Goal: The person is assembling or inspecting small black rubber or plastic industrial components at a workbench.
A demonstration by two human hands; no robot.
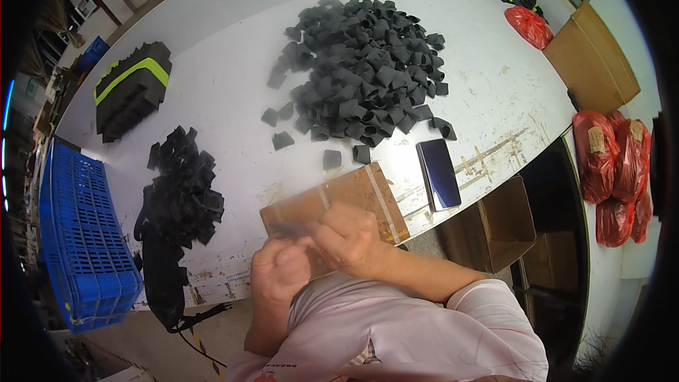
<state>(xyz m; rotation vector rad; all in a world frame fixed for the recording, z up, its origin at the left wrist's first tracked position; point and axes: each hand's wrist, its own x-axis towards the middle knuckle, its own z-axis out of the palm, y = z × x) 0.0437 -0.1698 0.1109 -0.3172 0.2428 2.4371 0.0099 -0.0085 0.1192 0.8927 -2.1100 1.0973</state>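
Note:
My left hand (281,267) and my right hand (348,239) meet over a brown board (378,198) with pale strips across it. Both have their fingers curled and pressed together, smeared a little by motion. At the fingertips shows a small dark piece (286,228), too blurred to tell its kind; the fingers hide most of it. Beyond the board spreads a big heap of short black fabric loops (368,71), a few lying loose at its near edge. Left of my hands a bundle of black fabric pieces (185,194) hangs over a black sleeve-like form (163,276) at the table's edge.
A phone (439,175) lies right of the board. Stacked dark pieces with a yellow-green band (134,88) stand at the far left, above a blue crate (88,240). Rightward are cardboard boxes (593,56), red plastic bags (612,170) and an open carton (498,223) below the white table (233,64).

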